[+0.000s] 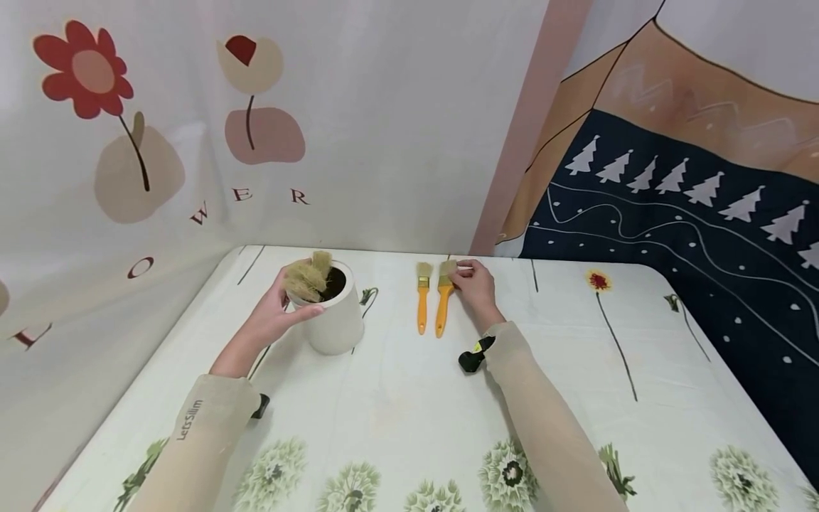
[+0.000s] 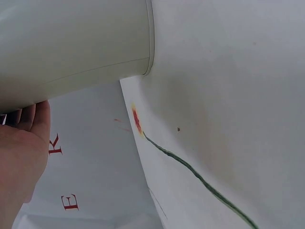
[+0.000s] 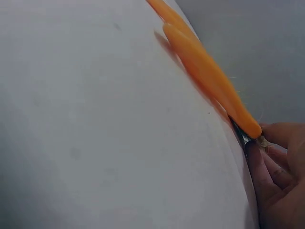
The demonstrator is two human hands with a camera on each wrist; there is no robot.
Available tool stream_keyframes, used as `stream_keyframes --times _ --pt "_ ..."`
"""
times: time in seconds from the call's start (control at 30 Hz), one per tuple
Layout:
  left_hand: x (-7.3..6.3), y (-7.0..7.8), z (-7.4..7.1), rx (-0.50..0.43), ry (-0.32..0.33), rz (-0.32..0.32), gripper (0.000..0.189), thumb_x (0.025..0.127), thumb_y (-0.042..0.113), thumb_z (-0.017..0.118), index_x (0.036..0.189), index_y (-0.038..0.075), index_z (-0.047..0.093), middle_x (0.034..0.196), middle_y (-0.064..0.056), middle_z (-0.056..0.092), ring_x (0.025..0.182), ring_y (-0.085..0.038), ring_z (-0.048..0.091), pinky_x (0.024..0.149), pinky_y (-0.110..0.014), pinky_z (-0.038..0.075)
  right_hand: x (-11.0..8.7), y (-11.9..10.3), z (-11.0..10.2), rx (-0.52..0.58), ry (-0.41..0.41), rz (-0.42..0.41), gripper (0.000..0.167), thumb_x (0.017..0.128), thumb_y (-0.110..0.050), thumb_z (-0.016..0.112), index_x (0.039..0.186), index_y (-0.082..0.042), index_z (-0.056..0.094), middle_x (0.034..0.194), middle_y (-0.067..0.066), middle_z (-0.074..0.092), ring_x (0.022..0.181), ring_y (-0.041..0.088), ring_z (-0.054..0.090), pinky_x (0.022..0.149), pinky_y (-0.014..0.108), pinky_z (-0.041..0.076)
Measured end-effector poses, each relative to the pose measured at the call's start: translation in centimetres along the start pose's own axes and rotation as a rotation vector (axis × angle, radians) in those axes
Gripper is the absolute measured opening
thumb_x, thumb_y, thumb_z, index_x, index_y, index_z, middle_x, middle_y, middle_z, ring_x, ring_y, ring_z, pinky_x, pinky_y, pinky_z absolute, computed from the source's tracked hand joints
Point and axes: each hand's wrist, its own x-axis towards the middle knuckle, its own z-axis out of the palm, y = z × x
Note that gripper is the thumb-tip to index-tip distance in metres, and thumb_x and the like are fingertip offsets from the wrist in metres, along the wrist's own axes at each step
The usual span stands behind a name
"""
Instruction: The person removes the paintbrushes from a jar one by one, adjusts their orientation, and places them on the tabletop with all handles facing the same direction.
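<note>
My left hand (image 1: 271,313) grips a white flowerpot (image 1: 335,328) from its left side, thumb across the front near the rim. In the left wrist view the pot (image 2: 71,43) hides most of the curled fingertips (image 2: 40,117). Tan, bristly tufts (image 1: 307,279) stick out of the pot beside a dark filling that looks like soil. To the right, two paintbrushes with orange handles lie side by side, bristles away from me. My right hand (image 1: 476,288) pinches the right paintbrush (image 1: 443,309) at its bristle end. The left paintbrush (image 1: 422,302) lies untouched.
A white cloth printed with flowers covers the table (image 1: 397,405). Behind it hangs a pale curtain (image 1: 397,142) with flower prints, and at the right a dark cloth (image 1: 640,206) with printed trees. Dark devices are strapped at both wrists.
</note>
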Motion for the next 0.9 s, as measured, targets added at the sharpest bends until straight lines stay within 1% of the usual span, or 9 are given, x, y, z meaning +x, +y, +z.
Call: stream_keyframes --times 0.17,0.37,0.43,0.6,0.67,0.83,0.9 --pt "-0.1 0.1 -0.1 0.005 -0.004 -0.007 0.086 0.091 0.021 0.072 0.158 0.015 0.019 0.161 -0.019 0.028 0.152 -0.040 0.020 0.121 -0.065 0.014 -0.1 -0.1 0.0 -0.026 0.004 -0.003 0.032 0.093 -0.018 0.070 0.123 -0.009 0.064 0.109 0.012 0.068 0.092 0.020 0.065 0.081 0.028 0.059" --pt "-0.1 0.2 0.0 -0.003 -0.001 -0.004 0.085 0.091 0.019 0.072 0.158 0.015 0.020 0.160 -0.020 0.030 0.151 -0.039 0.021 0.122 -0.064 0.014 -0.4 -0.4 0.2 -0.079 0.021 -0.013 0.031 0.094 -0.018 0.069 0.123 -0.008 0.064 0.109 0.012 0.068 0.096 0.021 0.063 0.079 0.026 0.057" --pt "-0.1 0.2 0.0 -0.007 -0.001 0.000 0.085 0.091 0.018 0.072 0.158 0.014 0.020 0.161 -0.019 0.029 0.152 -0.038 0.021 0.122 -0.063 0.014 -0.6 -0.5 0.3 -0.106 0.030 -0.018 0.031 0.094 -0.017 0.068 0.123 -0.007 0.064 0.110 0.012 0.067 0.098 0.022 0.062 0.079 0.026 0.057" --pt "-0.1 0.2 0.1 -0.025 -0.004 0.019 0.084 0.091 0.015 0.071 0.157 0.010 0.020 0.161 -0.020 0.029 0.151 -0.039 0.022 0.123 -0.061 0.016 -0.9 -0.8 0.5 -0.144 0.033 -0.021 0.029 0.094 -0.014 0.066 0.122 -0.005 0.064 0.113 0.012 0.066 0.102 0.023 0.060 0.084 0.030 0.057" --pt "-0.1 0.2 0.1 -0.025 -0.004 0.022 0.084 0.091 0.014 0.071 0.157 0.010 0.020 0.160 -0.020 0.029 0.151 -0.039 0.023 0.122 -0.061 0.016 -0.9 -0.9 0.5 -0.146 0.032 -0.016 0.027 0.094 -0.014 0.066 0.121 -0.005 0.065 0.112 0.012 0.066 0.101 0.023 0.060 0.084 0.030 0.057" --pt "-0.1 0.2 0.0 -0.003 0.000 0.010 0.085 0.090 0.017 0.072 0.157 0.013 0.020 0.160 -0.020 0.030 0.150 -0.039 0.023 0.121 -0.062 0.017 -1.2 -1.1 0.5 -0.132 0.034 0.002 0.025 0.095 -0.013 0.066 0.118 -0.005 0.066 0.110 0.011 0.066 0.098 0.021 0.060 0.080 0.026 0.057" --pt "-0.1 0.1 0.0 0.002 -0.002 0.005 0.085 0.091 0.019 0.072 0.157 0.014 0.020 0.160 -0.020 0.030 0.150 -0.039 0.023 0.121 -0.063 0.017 -1.1 -1.1 0.4 -0.120 0.027 0.011 0.025 0.095 -0.014 0.066 0.119 -0.006 0.066 0.112 0.011 0.066 0.099 0.021 0.060 0.083 0.027 0.058"
